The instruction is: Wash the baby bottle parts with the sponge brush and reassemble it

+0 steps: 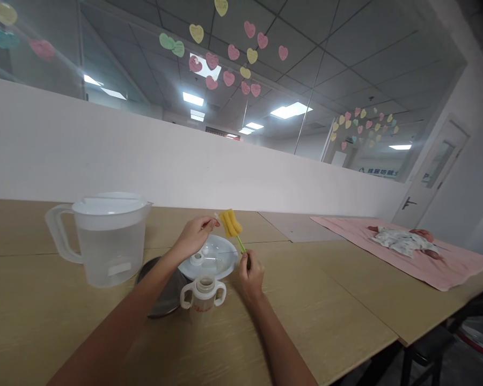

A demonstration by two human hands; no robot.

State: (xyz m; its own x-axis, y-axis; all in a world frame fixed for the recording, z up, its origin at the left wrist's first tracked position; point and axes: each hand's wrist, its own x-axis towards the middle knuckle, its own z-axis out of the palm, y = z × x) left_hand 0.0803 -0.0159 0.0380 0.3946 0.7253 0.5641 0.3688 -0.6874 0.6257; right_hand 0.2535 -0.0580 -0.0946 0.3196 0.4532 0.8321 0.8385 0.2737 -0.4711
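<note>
My right hand (251, 273) is closed around the green handle of a bottle brush (231, 223), its yellow sponge head pointing up. To the left of the sponge, the fingertips of my left hand (194, 236) pinch a small translucent piece (217, 216), too small to name surely; it is close to or touching the sponge. Beneath both hands lies a white bowl (230, 271) with a white ring-like part (197, 259) and other clear parts in it. Nearer to me a two-handled baby bottle (204, 295) stands upright without its top.
A large translucent pitcher (108, 241) stands on the left. Behind my left forearm sits a dark round tray (165, 300), partly hidden. A baby doll (402, 241) in patterned clothes lies on a pink cloth (422, 273) at right. A white wall (209, 177) borders the table's far side.
</note>
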